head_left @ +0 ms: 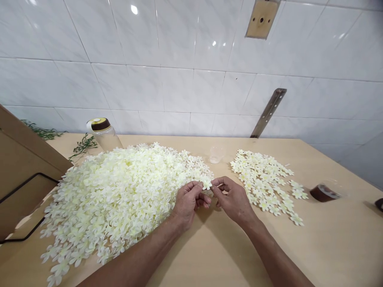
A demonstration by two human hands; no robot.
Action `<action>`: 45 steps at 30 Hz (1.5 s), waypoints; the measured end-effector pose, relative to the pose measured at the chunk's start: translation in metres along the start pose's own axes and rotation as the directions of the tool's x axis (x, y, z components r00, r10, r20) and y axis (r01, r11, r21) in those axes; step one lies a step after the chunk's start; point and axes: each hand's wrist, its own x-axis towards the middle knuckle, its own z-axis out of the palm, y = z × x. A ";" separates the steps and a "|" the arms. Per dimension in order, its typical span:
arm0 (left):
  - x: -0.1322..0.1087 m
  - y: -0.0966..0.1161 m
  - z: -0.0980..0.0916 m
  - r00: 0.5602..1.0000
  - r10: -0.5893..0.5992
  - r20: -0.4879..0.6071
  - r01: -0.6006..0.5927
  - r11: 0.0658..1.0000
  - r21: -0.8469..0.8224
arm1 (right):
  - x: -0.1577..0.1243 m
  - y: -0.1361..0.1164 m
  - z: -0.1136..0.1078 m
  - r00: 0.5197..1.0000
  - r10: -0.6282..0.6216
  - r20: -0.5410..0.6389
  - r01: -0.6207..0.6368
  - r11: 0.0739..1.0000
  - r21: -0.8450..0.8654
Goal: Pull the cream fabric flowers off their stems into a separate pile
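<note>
My left hand (188,201) and my right hand (231,197) meet above the wooden table (299,255), both pinching one small cream artificial flower (206,184) between thumb and fingers. To the left lies a big heap of the same cream flowers (119,191), touching my left hand. A smaller, flatter spread of flowers (266,179) lies just right of my right hand.
A clear plastic cup (216,154) stands behind the hands. A bottle with a brown and yellow cap (103,133) and green stems (82,145) are at the back left. A cardboard box (24,167) sits at the left edge. A brown lid (324,192) lies at the right.
</note>
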 end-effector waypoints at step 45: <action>0.000 -0.002 0.000 0.971 0.213 -0.112 -0.189 0.963 0.190 | 0.003 -0.002 -0.009 0.981 -0.127 -0.144 0.108 0.986 -0.130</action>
